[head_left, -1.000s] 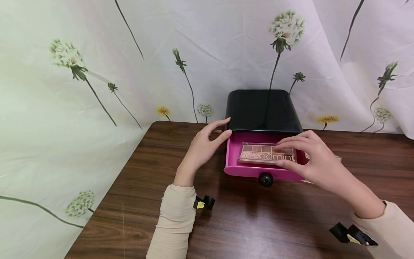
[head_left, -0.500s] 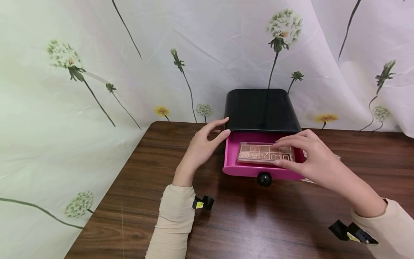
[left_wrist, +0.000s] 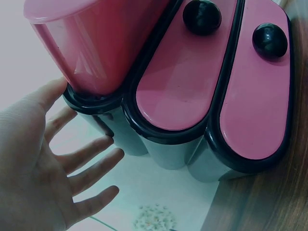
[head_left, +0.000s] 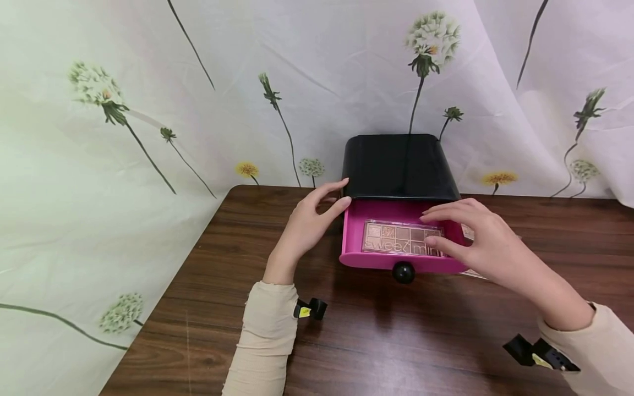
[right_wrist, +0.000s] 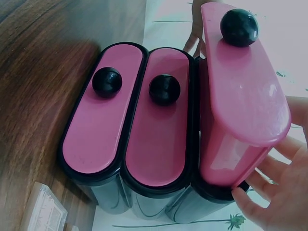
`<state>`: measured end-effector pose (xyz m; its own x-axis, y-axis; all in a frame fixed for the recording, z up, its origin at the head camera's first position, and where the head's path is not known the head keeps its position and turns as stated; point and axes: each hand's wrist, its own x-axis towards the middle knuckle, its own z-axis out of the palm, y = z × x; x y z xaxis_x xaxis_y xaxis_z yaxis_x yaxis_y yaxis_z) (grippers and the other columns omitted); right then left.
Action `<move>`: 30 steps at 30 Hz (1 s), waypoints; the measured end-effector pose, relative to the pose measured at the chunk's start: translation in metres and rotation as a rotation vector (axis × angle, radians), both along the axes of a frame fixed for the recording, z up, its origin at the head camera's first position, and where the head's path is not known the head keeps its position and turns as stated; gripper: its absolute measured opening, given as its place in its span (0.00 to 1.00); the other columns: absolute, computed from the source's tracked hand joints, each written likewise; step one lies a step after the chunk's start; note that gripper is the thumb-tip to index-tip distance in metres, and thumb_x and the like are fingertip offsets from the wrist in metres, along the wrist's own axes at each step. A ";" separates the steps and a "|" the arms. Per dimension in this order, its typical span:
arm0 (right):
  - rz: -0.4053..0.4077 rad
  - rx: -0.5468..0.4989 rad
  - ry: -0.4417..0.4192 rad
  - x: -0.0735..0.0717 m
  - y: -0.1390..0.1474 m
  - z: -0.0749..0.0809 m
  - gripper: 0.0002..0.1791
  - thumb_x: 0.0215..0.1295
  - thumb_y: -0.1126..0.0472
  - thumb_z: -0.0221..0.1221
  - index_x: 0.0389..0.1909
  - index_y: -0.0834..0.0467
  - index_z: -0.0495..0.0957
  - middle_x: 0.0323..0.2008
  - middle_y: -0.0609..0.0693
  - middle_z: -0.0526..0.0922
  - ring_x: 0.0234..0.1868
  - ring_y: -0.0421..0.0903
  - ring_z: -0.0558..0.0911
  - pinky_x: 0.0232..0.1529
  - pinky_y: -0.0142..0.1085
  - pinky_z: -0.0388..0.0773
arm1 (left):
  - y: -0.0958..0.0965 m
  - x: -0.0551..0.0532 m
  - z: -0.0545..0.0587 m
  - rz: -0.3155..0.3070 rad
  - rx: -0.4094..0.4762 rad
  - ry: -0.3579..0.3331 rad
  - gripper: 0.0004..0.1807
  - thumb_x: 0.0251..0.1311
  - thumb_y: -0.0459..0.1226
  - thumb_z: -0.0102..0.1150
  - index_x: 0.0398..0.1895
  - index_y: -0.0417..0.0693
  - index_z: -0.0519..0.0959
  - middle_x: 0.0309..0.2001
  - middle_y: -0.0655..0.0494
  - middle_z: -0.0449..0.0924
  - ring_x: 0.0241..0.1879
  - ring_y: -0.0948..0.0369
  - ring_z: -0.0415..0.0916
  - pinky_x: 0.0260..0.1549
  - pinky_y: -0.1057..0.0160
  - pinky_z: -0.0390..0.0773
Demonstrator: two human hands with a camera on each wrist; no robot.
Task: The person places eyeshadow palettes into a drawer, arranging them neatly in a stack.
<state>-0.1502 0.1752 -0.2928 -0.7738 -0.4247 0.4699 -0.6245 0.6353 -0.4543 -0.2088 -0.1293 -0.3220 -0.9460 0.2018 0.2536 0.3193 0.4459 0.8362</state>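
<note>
An eyeshadow palette (head_left: 396, 237) with a clear lettered lid lies inside the pulled-out pink top drawer (head_left: 354, 242) of a black drawer unit (head_left: 398, 165). Over the drawer's right side, my right hand (head_left: 475, 236) has thumb and fingers spread apart, its thumb overlapping the palette's right end in the head view. Whether the thumb touches the palette cannot be told. My left hand (head_left: 307, 225) rests with thumb and fingertips at the unit's upper left side; in the left wrist view, that hand (left_wrist: 48, 168) has its fingers spread. The palette is hidden in both wrist views.
Two lower pink drawers, a middle one (right_wrist: 159, 130) and a bottom one (right_wrist: 101, 125), are closed, each with a round black knob. A flat pale case (right_wrist: 45, 211) lies on the wooden table (head_left: 208, 286) beside the unit. A dandelion-print cloth (head_left: 198, 137) hangs behind.
The right fingers have parted from the palette, and the palette has settled lower and flatter in the drawer. The left hand has stayed at the unit's side.
</note>
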 end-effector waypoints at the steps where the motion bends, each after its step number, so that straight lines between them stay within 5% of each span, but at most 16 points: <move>1: -0.005 -0.010 -0.001 0.001 0.001 0.000 0.21 0.54 0.61 0.74 0.50 0.50 0.85 0.50 0.43 0.83 0.53 0.41 0.74 0.54 0.29 0.66 | 0.000 0.000 0.000 0.000 0.000 0.000 0.24 0.65 0.59 0.57 0.65 0.78 0.73 0.65 0.72 0.70 0.58 0.63 0.73 0.57 0.50 0.72; 6: -0.009 -0.085 0.039 0.005 0.009 0.001 0.22 0.55 0.66 0.72 0.51 0.48 0.84 0.50 0.41 0.82 0.56 0.35 0.72 0.57 0.20 0.60 | 0.000 0.000 0.000 0.001 -0.007 -0.002 0.24 0.66 0.59 0.56 0.65 0.78 0.73 0.65 0.72 0.69 0.57 0.66 0.72 0.57 0.51 0.72; 13: 0.028 -0.168 0.123 0.008 0.030 -0.005 0.27 0.49 0.77 0.71 0.51 0.53 0.84 0.50 0.44 0.82 0.56 0.35 0.73 0.57 0.21 0.64 | 0.000 0.001 0.000 0.003 -0.008 -0.004 0.24 0.66 0.59 0.56 0.66 0.77 0.72 0.66 0.72 0.69 0.58 0.66 0.72 0.58 0.52 0.71; 30: -0.046 -0.068 0.066 0.019 0.084 -0.034 0.27 0.48 0.77 0.71 0.49 0.51 0.84 0.48 0.35 0.81 0.53 0.27 0.74 0.53 0.16 0.61 | 0.000 0.000 -0.001 0.007 -0.017 0.003 0.25 0.66 0.60 0.55 0.66 0.78 0.72 0.65 0.72 0.69 0.58 0.64 0.72 0.59 0.51 0.71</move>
<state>-0.1307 0.2593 -0.3266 -0.7583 -0.3547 0.5469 -0.6252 0.6334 -0.4560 -0.2087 -0.1289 -0.3230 -0.9467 0.1997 0.2527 0.3184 0.4621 0.8277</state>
